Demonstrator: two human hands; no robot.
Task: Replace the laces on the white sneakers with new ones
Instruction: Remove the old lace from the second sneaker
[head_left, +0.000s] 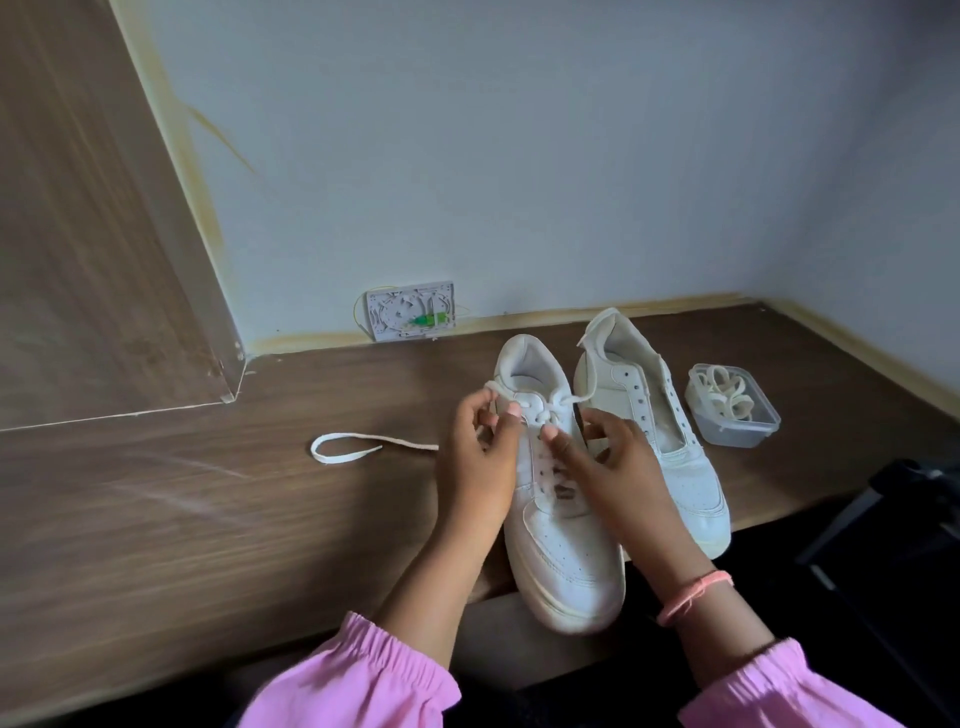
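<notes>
Two white sneakers stand side by side on the wooden table, toes toward me. The left sneaker (563, 551) hangs slightly over the table's front edge, and a white lace (545, 408) is knotted near its top eyelets. My left hand (480, 452) pinches a loop of that lace at the shoe's left side. My right hand (608, 457) rests over the tongue and holds the lace at the right. The right sneaker (675, 436) has no lace and its eyelets are bare. A loose white lace (358, 447) lies on the table to the left.
A clear plastic container (732, 408) with coiled pale laces sits right of the sneakers. A small white wall box (410, 312) with a green part stands against the back wall. A wooden panel rises at the left. Something dark (893, 519) lies past the table's right edge.
</notes>
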